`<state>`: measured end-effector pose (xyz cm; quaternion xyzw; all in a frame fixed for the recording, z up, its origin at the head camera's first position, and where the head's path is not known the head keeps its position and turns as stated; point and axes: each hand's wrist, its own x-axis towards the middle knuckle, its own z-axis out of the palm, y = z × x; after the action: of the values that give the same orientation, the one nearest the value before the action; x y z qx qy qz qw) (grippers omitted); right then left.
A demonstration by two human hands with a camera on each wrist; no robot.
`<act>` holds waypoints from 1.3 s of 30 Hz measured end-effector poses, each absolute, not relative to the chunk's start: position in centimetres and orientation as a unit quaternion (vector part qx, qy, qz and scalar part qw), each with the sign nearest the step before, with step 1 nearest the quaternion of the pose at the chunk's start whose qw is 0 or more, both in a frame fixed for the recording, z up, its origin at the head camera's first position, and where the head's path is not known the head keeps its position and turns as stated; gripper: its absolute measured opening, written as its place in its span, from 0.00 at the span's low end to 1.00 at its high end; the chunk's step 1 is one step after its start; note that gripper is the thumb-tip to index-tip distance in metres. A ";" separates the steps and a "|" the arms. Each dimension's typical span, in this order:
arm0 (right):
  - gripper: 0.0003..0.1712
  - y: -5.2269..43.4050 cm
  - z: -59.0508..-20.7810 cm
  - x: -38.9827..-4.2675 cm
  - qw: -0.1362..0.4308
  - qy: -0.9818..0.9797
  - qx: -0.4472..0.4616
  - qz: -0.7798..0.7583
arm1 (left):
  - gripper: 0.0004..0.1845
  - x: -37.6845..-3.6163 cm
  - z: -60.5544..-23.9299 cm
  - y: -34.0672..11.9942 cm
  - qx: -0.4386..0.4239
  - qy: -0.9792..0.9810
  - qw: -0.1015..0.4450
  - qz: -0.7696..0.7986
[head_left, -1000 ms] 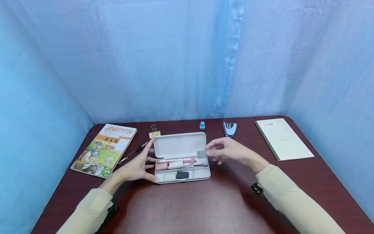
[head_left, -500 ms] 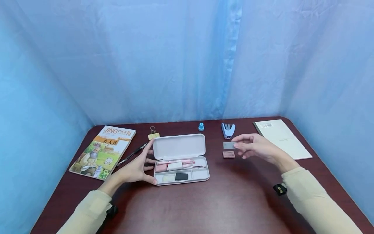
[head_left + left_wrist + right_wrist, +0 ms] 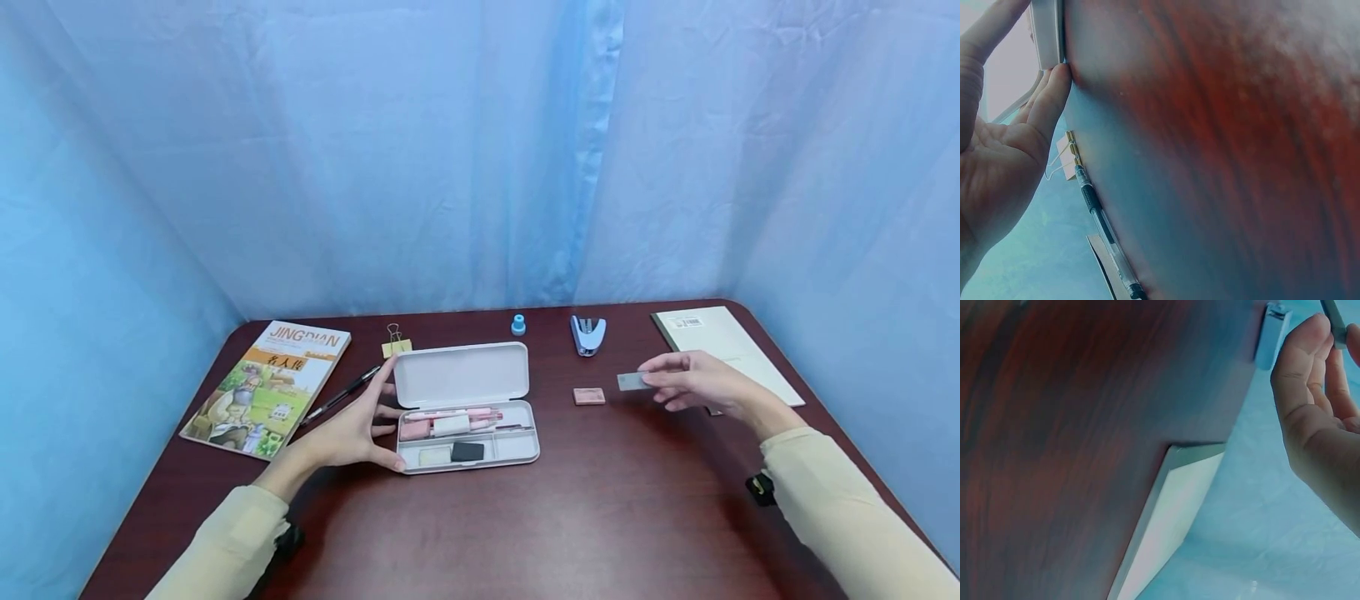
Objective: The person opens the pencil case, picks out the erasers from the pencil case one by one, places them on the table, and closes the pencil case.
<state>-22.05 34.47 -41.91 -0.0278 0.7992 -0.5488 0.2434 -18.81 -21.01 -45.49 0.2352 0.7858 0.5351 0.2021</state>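
Gray block (image 3: 631,382) — right fingers (image 3: 670,361) pinching, left fingers (image 3: 381,380) touching pencil case (image 3: 461,375) (open)

evenly lit head view, soft glare on tabletop (image 3: 592,517), hazy wrist views

From here I read the bench (image 3: 525,533) as glossy wood. Against the left fingers (image 3: 1052,100), the open case (image 3: 459,375) looks smooth and satin, plastic or metal, I can't tell; near them, a pen (image 3: 1108,231) shows shiny clear plastic and a clip (image 3: 396,347) thin metal wire. The right fingers (image 3: 667,380) pinch a smooth, matt grey slab (image 3: 632,381); past them are a matt paper notebook (image 3: 723,335) and smooth plastic stapler (image 3: 588,337). Sheened cloth curtains (image 3: 420,167) hang beyond.
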 end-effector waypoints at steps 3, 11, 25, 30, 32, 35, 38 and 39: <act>0.25 35.0 -42.4 -22.1 0.258 0.802 -0.029 -0.537 | 0.80 -18.9 -45.5 -21.0 0.238 0.784 0.201 0.537; 0.28 35.1 -43.2 -22.4 0.278 0.817 -0.018 -0.505 | 0.80 -19.0 -45.6 -20.8 0.242 0.787 0.199 0.532; 0.29 35.0 -44.5 -22.9 0.273 0.833 -0.001 -0.482 | 0.80 -19.2 -45.7 -20.8 0.241 0.788 0.198 0.530; 0.28 34.3 -44.3 -22.9 0.273 0.837 0.010 -0.474 | 0.80 -19.1 -45.7 -20.9 0.240 0.788 0.198 0.531; 0.27 34.0 -44.2 -23.0 0.274 0.839 0.017 -0.470 | 0.80 -19.1 -45.8 -20.9 0.240 0.787 0.199 0.533; 0.26 33.7 -44.0 -23.1 0.275 0.841 0.024 -0.465 | 0.80 -19.0 -45.8 -21.0 0.240 0.783 0.200 0.537; 0.24 33.4 -44.0 -23.3 0.274 0.843 0.027 -0.462 | 0.80 -18.9 -45.7 -21.1 0.238 0.781 0.201 0.541; 0.23 33.3 -44.0 -23.3 0.274 0.844 0.023 -0.461 | 0.80 -18.9 -45.7 -21.2 0.237 0.781 0.202 0.541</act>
<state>-23.31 33.27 -44.04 0.0233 0.8438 -0.4612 0.2736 -18.86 -21.18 -45.67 0.2373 0.7814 0.5408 0.2015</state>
